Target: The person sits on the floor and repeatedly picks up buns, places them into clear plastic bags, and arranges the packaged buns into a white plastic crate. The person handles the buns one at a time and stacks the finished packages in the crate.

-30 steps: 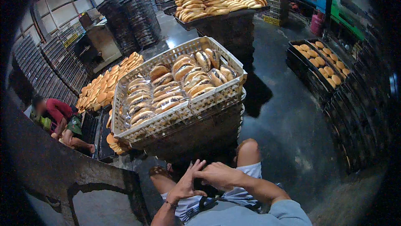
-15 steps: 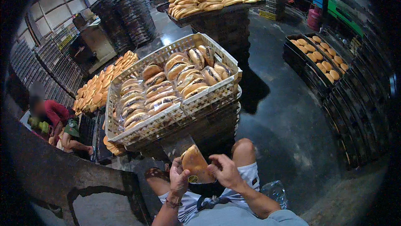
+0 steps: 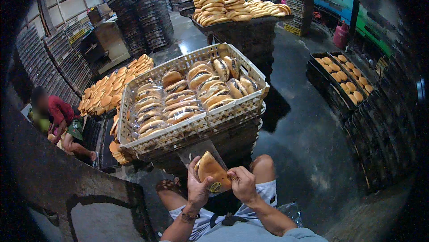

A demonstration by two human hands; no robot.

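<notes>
A folded, golden-brown bun (image 3: 212,168) sits inside a see-through plastic bag with a round yellow-and-dark label (image 3: 215,187), held above my lap. My left hand (image 3: 199,187) grips it from the left, thumb across the front and fingers behind. On the right, my right hand (image 3: 242,185) is closed, fingertips pinching the edge of the bag beside the bun. Just beyond my hands, a cream plastic crate (image 3: 232,116) rests on a dark stack. Rows of bagged buns with dark filling (image 3: 181,101) fill much of it.
Left of the crate lies a wide spread of loose buns (image 3: 111,85), near a crouching person in red (image 3: 60,112). Piled buns (image 3: 223,7) stand on a dark stack behind. Trays of round buns (image 3: 335,74) are at right. Crumpled see-through plastic (image 3: 291,213) lies by my right thigh.
My right hand has closed in on the bag's right edge, its fingers now pinched tighter. The bagged bun has tilted slightly and shifted right with my left hand. The whole view has shifted a little.
</notes>
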